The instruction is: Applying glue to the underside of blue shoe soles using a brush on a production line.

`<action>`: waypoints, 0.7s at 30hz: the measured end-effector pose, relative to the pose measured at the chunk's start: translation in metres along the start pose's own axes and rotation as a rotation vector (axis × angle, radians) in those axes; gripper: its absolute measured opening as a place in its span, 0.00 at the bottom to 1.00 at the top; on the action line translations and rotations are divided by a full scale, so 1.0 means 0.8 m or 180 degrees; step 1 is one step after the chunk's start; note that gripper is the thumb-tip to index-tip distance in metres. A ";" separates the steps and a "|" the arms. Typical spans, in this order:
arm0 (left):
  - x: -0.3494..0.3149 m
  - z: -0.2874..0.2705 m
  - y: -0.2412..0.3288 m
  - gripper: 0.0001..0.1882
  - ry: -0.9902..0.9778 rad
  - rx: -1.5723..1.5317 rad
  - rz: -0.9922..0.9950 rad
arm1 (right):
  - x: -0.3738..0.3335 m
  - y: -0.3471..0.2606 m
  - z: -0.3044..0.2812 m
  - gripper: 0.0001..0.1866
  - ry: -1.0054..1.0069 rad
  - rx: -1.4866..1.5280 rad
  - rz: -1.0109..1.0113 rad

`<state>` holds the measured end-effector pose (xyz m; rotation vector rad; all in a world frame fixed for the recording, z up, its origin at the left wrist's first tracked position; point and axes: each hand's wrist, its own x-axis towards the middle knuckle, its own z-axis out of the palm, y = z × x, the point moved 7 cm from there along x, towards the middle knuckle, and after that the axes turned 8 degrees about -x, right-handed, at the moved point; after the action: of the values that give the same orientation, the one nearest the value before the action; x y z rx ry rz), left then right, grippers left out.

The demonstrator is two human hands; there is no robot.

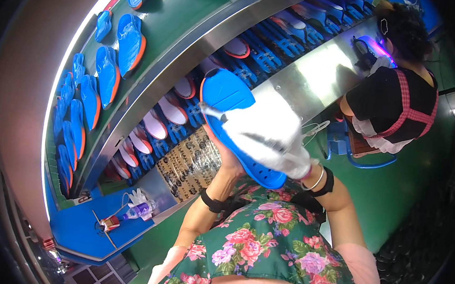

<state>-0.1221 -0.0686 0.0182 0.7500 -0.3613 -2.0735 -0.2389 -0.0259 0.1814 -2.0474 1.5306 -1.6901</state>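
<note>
Nearest lay a dark green flowered apron (278, 251), the forearms rising past it, each with a black band at the wrist. The bare left hand (227, 152) was clamped on the edge of a blue shoe-shaped piece (231, 92), supporting it from below. The white-gloved right hand (270, 132) lay across its middle; blur hid whether those fingers were closed. The piece was tilted in front of the body, its holed end toward the apron. To the left, a blue bench (80, 242) carried a bottle (138, 210) with a purple label. Beyond the hands, blue and pale-soled shoes (156, 126) lined a lower shelf. Above, orange-edged blue pieces (131, 45) rested on a green belt (180, 30). At far right sat a co-worker (386, 97) in black with pink checked straps.
</note>
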 end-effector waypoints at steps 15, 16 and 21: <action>0.036 -0.026 0.016 0.61 -0.0070 -0.0028 0.0073 | 0.003 0.032 -0.008 0.10 -0.0024 0.0380 0.0069; 0.034 -0.024 0.017 0.61 -0.0107 0.0067 0.0023 | -0.005 0.025 0.001 0.10 -0.0118 0.0154 -0.0215; 0.024 -0.037 0.021 0.61 -0.0195 0.0879 -0.0097 | -0.016 0.031 0.011 0.11 -0.0591 0.1159 -0.0046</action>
<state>-0.1010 -0.0929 -0.0036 0.8592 -0.6846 -2.1027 -0.2461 -0.0338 0.1540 -1.9593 1.0637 -1.5888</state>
